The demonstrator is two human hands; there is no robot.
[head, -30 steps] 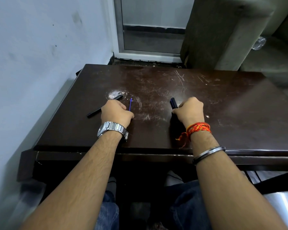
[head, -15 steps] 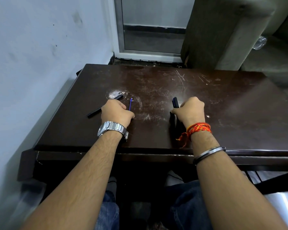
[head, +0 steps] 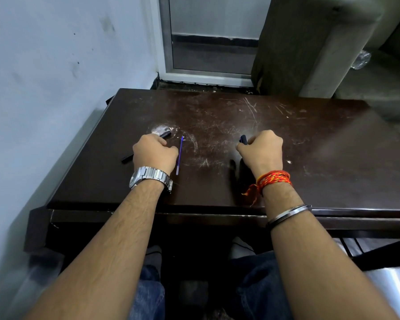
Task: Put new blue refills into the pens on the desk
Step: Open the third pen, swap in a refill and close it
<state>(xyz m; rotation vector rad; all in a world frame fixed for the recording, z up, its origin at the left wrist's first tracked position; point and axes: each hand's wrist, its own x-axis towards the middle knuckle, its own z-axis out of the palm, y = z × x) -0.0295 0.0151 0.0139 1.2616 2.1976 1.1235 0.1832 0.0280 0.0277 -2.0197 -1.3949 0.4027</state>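
My left hand (head: pixel 155 153) is curled in a fist over a black pen (head: pixel 165 135) that lies slanted on the dark desk (head: pixel 321 146). Both ends of the pen stick out from under the hand. A thin blue refill (head: pixel 180 155) lies flat on the desk just right of that hand, apart from its fingers. My right hand (head: pixel 262 151) is closed around a dark pen (head: pixel 243 139); only the pen's far end shows above the knuckles, and the rest is hidden in the fist.
A pale wall (head: pixel 44 100) runs along the desk's left edge. A metal-framed door (head: pixel 208 42) and a grey upholstered block (head: pixel 310 42) stand behind the far edge. The desk top is scratched, with a white smudge (head: pixel 159 129) near the black pen.
My left hand has shifted left off the blue refill, which now shows its full length on the desk. My right hand has barely moved with its pen.
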